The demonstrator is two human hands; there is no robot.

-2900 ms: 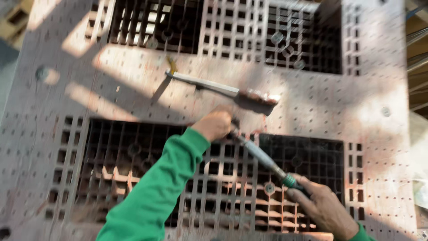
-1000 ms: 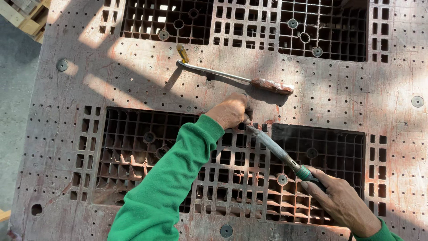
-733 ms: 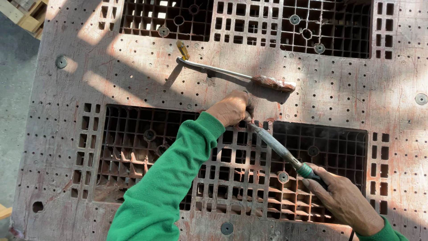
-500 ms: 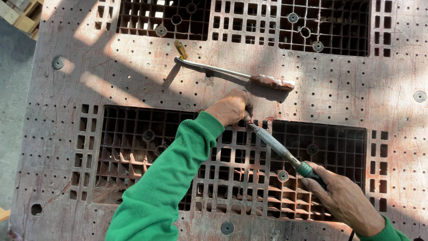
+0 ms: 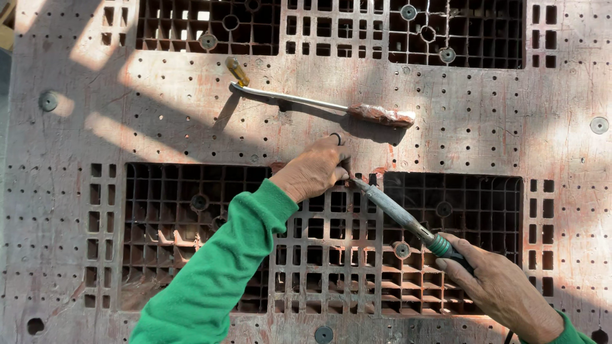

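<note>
Reddish-brown plastic pallet [image 5: 159, 121] fills the whole head view. Right hand [image 5: 503, 293], near the pallet's bottom right corner, is wrapped tight around the green handle of a soldering-iron-type tool [image 5: 398, 213], its tip on the grid at the middle. Left hand [image 5: 312, 172] presses fingers closed right at that tip. A metal scraper tool [image 5: 319, 105] lies loose nearer the top edge.

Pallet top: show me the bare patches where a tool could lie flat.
The solid band of the reddish-brown plastic pallet, left of the metal bar with taped handle, is bare; so is the strip right of it. Crowded around the left hand, green-handled soldering iron and right hand.
</note>
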